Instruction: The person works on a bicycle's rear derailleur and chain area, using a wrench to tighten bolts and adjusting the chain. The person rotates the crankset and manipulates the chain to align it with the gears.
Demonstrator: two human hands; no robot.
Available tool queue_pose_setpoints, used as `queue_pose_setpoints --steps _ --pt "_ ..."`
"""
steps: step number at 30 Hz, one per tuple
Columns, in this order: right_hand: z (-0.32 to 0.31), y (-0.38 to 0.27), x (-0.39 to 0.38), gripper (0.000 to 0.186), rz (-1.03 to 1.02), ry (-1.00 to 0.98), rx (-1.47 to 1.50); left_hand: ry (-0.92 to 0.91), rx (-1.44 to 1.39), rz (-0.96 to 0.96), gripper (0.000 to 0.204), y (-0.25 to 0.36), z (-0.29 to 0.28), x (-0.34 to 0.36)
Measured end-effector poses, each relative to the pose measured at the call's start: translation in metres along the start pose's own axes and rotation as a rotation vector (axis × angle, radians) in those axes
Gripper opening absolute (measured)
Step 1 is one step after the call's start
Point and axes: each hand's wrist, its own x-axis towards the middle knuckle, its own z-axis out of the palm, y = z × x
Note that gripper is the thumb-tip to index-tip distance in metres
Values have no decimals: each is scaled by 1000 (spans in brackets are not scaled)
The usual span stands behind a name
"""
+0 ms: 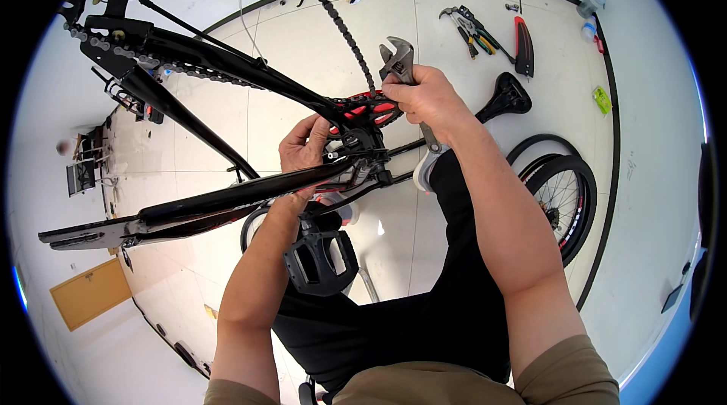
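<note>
A black bicycle frame [201, 126] stretches from the upper left to the middle of the head view. My right hand [433, 102] is closed around the handle of an adjustable wrench [398, 60], whose jaws point up beside the hanging chain [333, 11]. Left of the red and black chainring [388, 111], my left hand [303, 146] has curled fingers and a bent thumb by the crank area. Frame tubes cover part of that hand and wrist, so its grip is hidden. A black pedal [321, 263] sits below, near my left forearm.
Pliers and other hand tools [475, 32] lie on the pale tiled floor beside a red and black blade-shaped part [523, 45]. A saddle on its post [506, 96] and loose wheels [562, 204] rest to the right. A bright green packet [602, 100] lies near the wall.
</note>
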Motion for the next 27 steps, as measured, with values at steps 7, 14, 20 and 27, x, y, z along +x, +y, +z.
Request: queue_pose_setpoints --steps 7,14,20,27 --pt "0 1 2 12 26 15 -70 -6 -5 7 30 -3 -1 1" --pt "2 -1 2 14 31 30 -79 -2 -4 4 30 -1 0 -1" --pt "3 0 2 16 24 50 -79 -4 -35 7 30 1 2 -2" --pt "5 -3 0 17 -5 59 -143 0 -36 2 29 -1 0 -1"
